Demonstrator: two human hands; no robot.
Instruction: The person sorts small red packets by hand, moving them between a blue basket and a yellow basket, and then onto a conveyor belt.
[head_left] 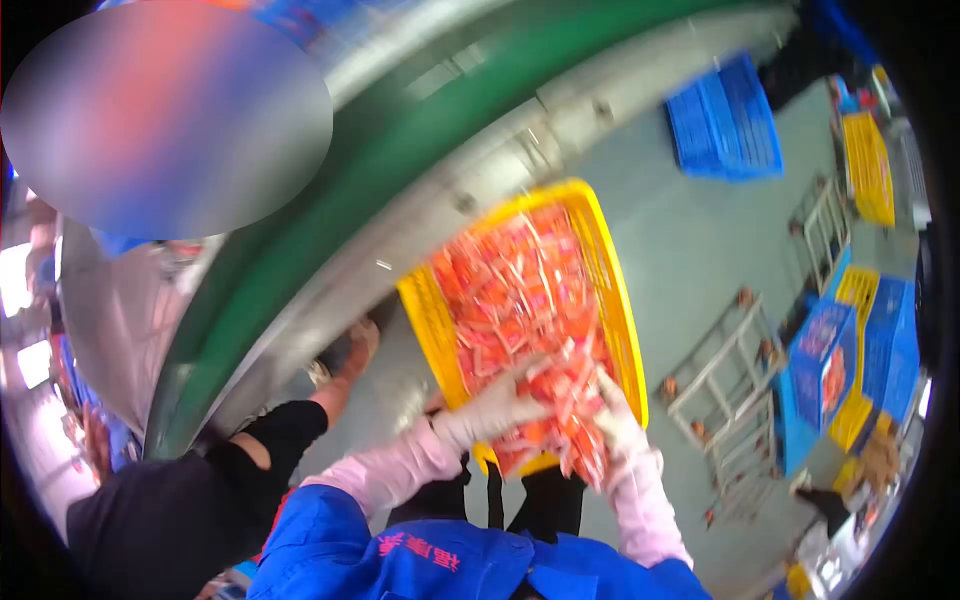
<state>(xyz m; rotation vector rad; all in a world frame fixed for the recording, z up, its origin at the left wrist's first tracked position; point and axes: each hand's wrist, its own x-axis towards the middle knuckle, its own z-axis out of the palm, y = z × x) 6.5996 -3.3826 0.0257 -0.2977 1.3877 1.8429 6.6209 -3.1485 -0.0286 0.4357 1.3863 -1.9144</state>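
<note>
A yellow crate (622, 300) full of small orange-red plastic packets (515, 270) is in front of me. Both my hands wear pale gloves and are at the crate's near end. Between them they hold a loose bunch of the packets (565, 400), with some hanging over the near rim. My left hand (495, 408) has its fingers around the left side of the bunch. On the other side, my right hand (618, 425) grips it, its fingers partly hidden by the packets. What is printed on the packets is too blurred to read.
A green conveyor belt (400, 170) with a metal edge (490, 170) curves past the crate's far left. Beside me on the left stands a person in black (180, 510). Blue crates (725, 120), metal trolley frames (728, 370) and another yellow crate (868, 165) are on the right.
</note>
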